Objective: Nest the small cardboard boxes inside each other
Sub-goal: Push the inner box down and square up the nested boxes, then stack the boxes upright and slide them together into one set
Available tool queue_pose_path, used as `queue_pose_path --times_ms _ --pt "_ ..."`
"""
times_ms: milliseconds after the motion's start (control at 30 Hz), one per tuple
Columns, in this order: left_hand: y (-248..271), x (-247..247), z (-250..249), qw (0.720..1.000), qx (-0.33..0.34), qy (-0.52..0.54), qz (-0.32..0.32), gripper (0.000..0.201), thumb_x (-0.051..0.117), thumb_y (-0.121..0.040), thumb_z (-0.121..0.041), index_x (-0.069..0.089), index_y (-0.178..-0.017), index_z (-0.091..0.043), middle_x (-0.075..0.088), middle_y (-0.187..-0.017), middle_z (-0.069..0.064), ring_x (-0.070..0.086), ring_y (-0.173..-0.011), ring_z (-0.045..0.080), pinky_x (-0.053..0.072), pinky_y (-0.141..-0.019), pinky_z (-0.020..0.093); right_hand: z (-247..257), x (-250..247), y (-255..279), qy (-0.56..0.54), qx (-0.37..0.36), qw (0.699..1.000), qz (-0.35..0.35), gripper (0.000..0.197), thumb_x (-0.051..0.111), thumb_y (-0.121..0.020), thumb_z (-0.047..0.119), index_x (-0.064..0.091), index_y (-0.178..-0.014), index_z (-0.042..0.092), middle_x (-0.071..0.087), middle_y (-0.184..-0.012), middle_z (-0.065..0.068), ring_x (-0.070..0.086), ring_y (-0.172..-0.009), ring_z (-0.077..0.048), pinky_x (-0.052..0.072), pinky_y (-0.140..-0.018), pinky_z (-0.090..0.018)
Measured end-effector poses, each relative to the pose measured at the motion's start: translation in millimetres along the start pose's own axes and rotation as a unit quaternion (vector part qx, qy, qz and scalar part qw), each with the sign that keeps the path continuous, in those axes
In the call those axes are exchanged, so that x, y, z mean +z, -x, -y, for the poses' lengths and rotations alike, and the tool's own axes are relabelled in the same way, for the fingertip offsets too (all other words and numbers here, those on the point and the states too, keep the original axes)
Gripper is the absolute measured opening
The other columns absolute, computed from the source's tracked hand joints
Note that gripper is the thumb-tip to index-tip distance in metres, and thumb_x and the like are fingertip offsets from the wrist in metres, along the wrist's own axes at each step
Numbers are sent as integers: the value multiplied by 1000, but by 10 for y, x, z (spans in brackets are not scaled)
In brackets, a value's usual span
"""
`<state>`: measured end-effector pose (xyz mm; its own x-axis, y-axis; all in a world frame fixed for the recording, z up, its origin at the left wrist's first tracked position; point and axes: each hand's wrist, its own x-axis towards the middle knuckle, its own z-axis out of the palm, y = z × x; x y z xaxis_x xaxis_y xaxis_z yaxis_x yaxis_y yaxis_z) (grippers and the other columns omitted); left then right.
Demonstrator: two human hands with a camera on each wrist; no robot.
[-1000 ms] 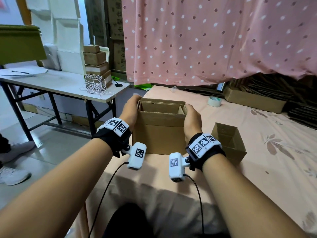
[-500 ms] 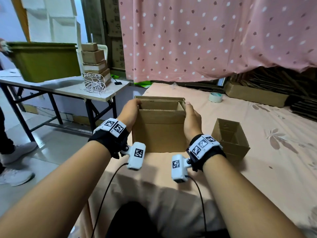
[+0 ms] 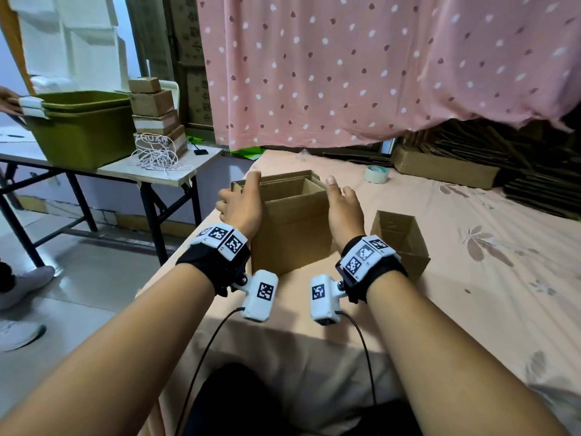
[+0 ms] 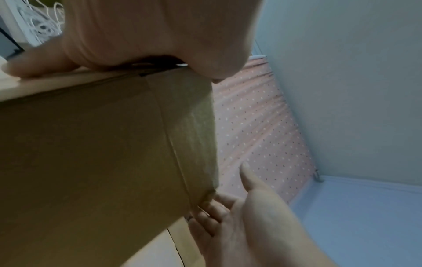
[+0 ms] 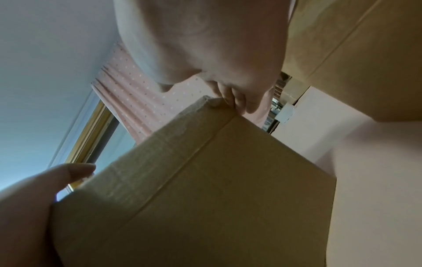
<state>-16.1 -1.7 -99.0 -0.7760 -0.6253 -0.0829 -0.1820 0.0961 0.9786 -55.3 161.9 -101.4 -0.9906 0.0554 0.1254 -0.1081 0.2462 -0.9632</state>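
A large open cardboard box [image 3: 292, 231] stands on the pink bed sheet [image 3: 471, 278], one corner turned toward me. A second box's rim [image 3: 309, 187] shows inside it. My left hand [image 3: 242, 202] lies flat against its left side, thumb raised above the rim. On the right side rests my right hand [image 3: 344, 209], thumb lifted too. In the left wrist view the box wall [image 4: 91, 162] fills the frame, and the right hand's straight fingers [image 4: 217, 207] touch its far corner. The right wrist view shows the fingers [image 5: 235, 101] at the box's [image 5: 205, 198] top corner. A smaller open box [image 3: 399, 234] sits to the right.
A tape roll [image 3: 375, 174] lies further back on the bed. Flattened cardboard [image 3: 503, 158] is piled under the pink curtain [image 3: 377, 73]. On the left, a table [image 3: 103, 171] holds a green bin [image 3: 81, 130] held by another person's hand [image 3: 8, 100], stacked boxes [image 3: 154, 114] and white cord [image 3: 157, 155].
The large box has turned so a corner faces me. Both thumbs have lifted off its rim. The green bin has come down onto the table at left.
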Motion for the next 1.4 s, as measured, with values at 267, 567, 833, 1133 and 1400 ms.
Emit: queue_pose_path --times_ms 267,567,833,1133,1400 --pt "82 136 82 995 57 -81 -34 69 15 -105 -59 37 -157 -21 36 -155 26 33 -140 44 24 -116 52 112 -152 -50 -14 43 996 76 68 39 -101 55 21 -152 15 38 -155 -12 39 -139 -30 31 -103 -38" --pt "-82 102 204 985 5 121 126 61 39 -91 -66 76 -99 -19 79 -99 8 73 -92 26 54 -93 37 -77 47 -11 -42 84 989 116 82 28 -90 71 26 -157 24 40 -156 -5 39 -141 -30 30 -117 -51" --pt "268 215 169 985 52 72 149 31 39 -95 -35 64 -82 -20 70 -90 7 59 -86 26 42 -76 38 24 -79 61 -46 75 991 97 70 22 -101 62 36 -154 17 41 -157 -4 37 -144 -25 27 -118 -41" --pt "404 158 -137 979 201 -5 20 45 69 -83 -25 68 -128 -25 69 -126 -1 66 -114 18 54 -102 41 146 -322 12 34 -28 997 58 56 28 -107 44 43 -150 12 42 -156 -5 37 -145 -22 25 -117 -33" --pt "797 472 -662 893 368 -237 106 35 68 -85 -22 78 -118 -28 77 -121 -3 67 -117 22 50 -102 35 397 -813 -36 125 -60 990 -25 42 48 -96 24 62 -134 15 62 -137 -2 55 -126 -24 40 -102 -32"
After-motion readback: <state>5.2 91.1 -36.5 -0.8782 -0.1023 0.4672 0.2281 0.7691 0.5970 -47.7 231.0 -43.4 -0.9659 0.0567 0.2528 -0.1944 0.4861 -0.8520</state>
